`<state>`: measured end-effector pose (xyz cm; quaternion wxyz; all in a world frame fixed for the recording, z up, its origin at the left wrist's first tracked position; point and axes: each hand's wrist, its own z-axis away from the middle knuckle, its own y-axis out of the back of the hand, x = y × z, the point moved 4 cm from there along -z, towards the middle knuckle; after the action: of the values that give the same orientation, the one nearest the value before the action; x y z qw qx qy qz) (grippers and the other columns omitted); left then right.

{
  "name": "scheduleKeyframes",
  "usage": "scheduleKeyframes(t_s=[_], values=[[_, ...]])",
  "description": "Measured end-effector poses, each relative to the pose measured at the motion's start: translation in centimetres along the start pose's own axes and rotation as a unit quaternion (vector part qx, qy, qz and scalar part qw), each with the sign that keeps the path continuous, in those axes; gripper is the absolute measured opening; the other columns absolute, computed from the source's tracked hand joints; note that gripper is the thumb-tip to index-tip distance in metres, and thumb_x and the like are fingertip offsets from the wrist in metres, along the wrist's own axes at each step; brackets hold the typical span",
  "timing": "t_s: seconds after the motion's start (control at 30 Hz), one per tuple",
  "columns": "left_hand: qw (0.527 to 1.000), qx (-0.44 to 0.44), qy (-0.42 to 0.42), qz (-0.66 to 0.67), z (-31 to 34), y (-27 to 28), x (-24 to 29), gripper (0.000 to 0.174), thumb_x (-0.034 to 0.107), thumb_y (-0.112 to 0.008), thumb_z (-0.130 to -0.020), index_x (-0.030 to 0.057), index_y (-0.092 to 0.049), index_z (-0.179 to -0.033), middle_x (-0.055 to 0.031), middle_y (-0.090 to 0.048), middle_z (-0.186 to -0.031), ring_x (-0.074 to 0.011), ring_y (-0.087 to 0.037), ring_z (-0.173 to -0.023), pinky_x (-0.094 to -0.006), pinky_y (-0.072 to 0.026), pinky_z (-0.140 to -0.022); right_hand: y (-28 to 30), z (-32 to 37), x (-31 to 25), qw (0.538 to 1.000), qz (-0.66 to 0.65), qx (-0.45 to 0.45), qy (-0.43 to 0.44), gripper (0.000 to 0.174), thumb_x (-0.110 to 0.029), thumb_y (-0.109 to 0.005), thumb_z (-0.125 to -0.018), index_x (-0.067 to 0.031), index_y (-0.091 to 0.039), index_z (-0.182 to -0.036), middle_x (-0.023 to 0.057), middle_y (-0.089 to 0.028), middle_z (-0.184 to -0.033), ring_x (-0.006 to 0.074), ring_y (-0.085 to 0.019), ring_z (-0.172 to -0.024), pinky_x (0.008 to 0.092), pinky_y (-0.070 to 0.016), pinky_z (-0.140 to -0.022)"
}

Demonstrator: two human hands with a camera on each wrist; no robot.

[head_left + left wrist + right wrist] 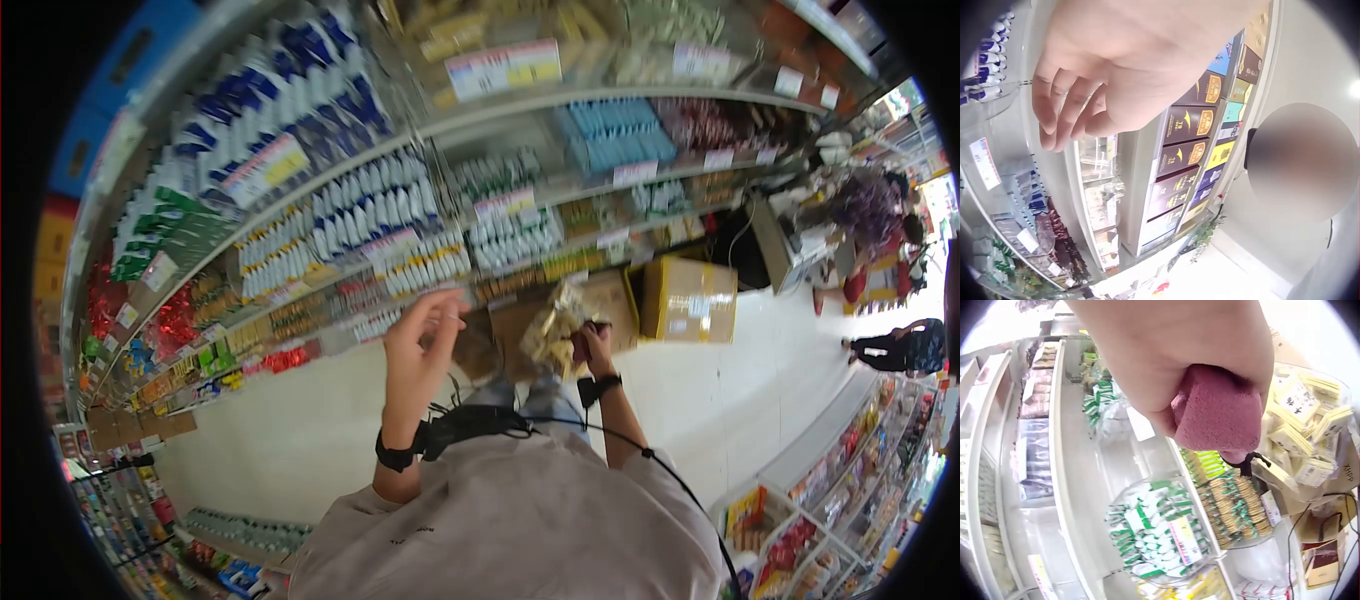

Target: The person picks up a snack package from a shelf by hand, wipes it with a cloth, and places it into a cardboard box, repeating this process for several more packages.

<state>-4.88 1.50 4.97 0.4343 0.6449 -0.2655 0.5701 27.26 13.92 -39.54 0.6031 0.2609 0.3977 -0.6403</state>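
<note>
In the head view my left hand (420,350) is raised in front of the shelves, its fingers loosely bent around nothing. The left wrist view shows the same hand (1104,69) with its fingers hanging. My right hand (601,358) grips a purplish-pink object with a rough, flat face, seen large in the right wrist view (1219,412) under the curled fingers of the hand (1179,337). A black cord hangs by that object. A clear bag of pale yellow packets (1297,419) lies beyond it; whether the hand touches the bag (555,335) cannot be told.
Tiered shelves (430,125) hold bins of wrapped snacks with price labels. A taped cardboard box (695,300) stands on the floor to the right of the bag. Dark boxes (1188,125) line a shelf in the left wrist view. Another person (905,345) is at the far right.
</note>
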Motion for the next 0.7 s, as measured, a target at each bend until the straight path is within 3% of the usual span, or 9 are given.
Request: scheduleKeyframes(t_s=[0.03,0.1,0.2,0.23,0.3,0.4,0.5,0.6,0.7], values=[[1.0,-0.005,-0.007,0.014,-0.3,0.0,1.1,0.02,0.012,-0.057,-0.104,-0.0001,-0.067,-0.117,-0.0081,-0.073,-0.103,-0.0115,-0.067,-0.087,-0.0247,-0.0505,-0.076,-0.4,1.2,-2.4,0.999,-0.052,0.012,0.012,0.02,-0.011,-0.07,-0.091,-0.0125,-0.05,-0.089,0.003,-0.059,-0.075,0.0145,-0.06,-0.061,0.0311,-0.0491,-0.049],[0.997,0.001,-0.073,0.023,-1.4,-0.1,2.2,0.018,0.013,-0.061,-0.103,-0.0016,-0.069,-0.109,-0.0067,-0.073,-0.095,-0.011,-0.067,-0.083,-0.0258,-0.0515,-0.074,-0.4,2.0,-5.5,0.995,-0.094,-0.018,-0.02,0.028,-0.012,-0.068,-0.095,-0.0145,-0.046,-0.112,0.0071,-0.057,-0.102,0.0205,-0.066,-0.087,0.0328,-0.0578,-0.064],[0.984,-0.012,-0.174,-0.022,-3.0,-0.5,5.3,0.016,0.013,-0.068,-0.098,-0.0024,-0.072,-0.1,-0.0058,-0.074,-0.087,-0.01,-0.067,-0.078,-0.0256,-0.0516,-0.071,0.4,1.3,-8.3,0.984,-0.172,-0.038,0.008,0.024,-0.013,-0.065,-0.097,-0.0146,-0.049,-0.116,0.0069,-0.058,-0.101,0.0242,-0.068,-0.089,0.0367,-0.0591,-0.069],[0.982,-0.012,-0.191,-0.001,-3.6,-0.7,6.2,0.016,0.013,-0.069,-0.098,-0.002,-0.073,-0.1,-0.0059,-0.074,-0.087,-0.0101,-0.067,-0.079,-0.0256,-0.0517,-0.072,0.4,1.3,-9.4,0.983,-0.174,-0.059,0.007,0.023,-0.011,-0.064,-0.097,-0.0137,-0.048,-0.113,0.0055,-0.056,-0.101,0.019,-0.063,-0.085,0.0353,-0.0581,-0.071],[0.974,-0.017,-0.222,0.037,-5.3,-1.3,8.0,0.014,0.012,-0.07,-0.096,-0.0011,-0.073,-0.102,-0.0059,-0.074,-0.087,-0.0102,-0.067,-0.079,-0.0258,-0.0518,-0.073,0.2,0.8,-11.5,0.974,-0.208,-0.077,0.036,0.02,-0.015,-0.062,-0.099,-0.0157,-0.05,-0.116,0.0062,-0.059,-0.102,0.0262,-0.068,-0.086,0.0374,-0.0572,-0.075],[0.964,0.029,-0.262,0.045,-8.9,-2.0,10.6,0.015,0.011,-0.07,-0.095,-0.0002,-0.073,-0.105,-0.0068,-0.073,-0.091,-0.012,-0.068,-0.085,-0.0269,-0.0517,-0.076,-1.8,4.0,-16.5,0.971,-0.209,-0.095,0.062,0.019,-0.016,-0.062,-0.099,-0.0177,-0.05,-0.114,0.0058,-0.059,-0.101,0.0262,-0.067,-0.084,0.0345,-0.055,-0.073],[0.905,0.134,-0.403,0.001,-12.0,-3.2,14.7,0.018,0.012,-0.068,-0.096,0.0013,-0.072,-0.11,-0.011,-0.072,-0.096,-0.0196,-0.07,-0.09,-0.0326,-0.0529,-0.08,-2.9,6.5,-19.6,0.971,-0.204,-0.109,0.066,0.016,-0.017,-0.063,-0.099,-0.0161,-0.052,-0.111,0.0049,-0.06,-0.099,0.0244,-0.067,-0.083,0.0329,-0.0547,-0.071],[0.842,0.18,-0.498,-0.104,-15.6,-5.3,17.6,0.022,0.019,-0.068,-0.095,0.0018,-0.071,-0.109,-0.0142,-0.069,-0.096,-0.0332,-0.066,-0.096,-0.044,-0.053,-0.081,-3.4,7.2,-21.1,0.971,-0.196,-0.116,0.07,0.014,-0.017,-0.063,-0.099,-0.0143,-0.055,-0.11,0.0039,-0.061,-0.096,0.0225,-0.067,-0.082,0.0322,-0.0549,-0.071],[0.853,0.158,-0.444,-0.224,-21.8,-8.3,17.1,0.031,0.032,-0.064,-0.098,0.0069,-0.073,-0.114,-0.0152,-0.072,-0.099,-0.0342,-0.069,-0.091,-0.0438,-0.0542,-0.082,-3.8,8.7,-22.2,0.972,-0.18,-0.124,0.085,0.013,-0.018,-0.063,-0.099,-0.0134,-0.057,-0.11,0.0036,-0.062,-0.094,0.0216,-0.068,-0.081,0.0318,-0.0551,-0.07]])
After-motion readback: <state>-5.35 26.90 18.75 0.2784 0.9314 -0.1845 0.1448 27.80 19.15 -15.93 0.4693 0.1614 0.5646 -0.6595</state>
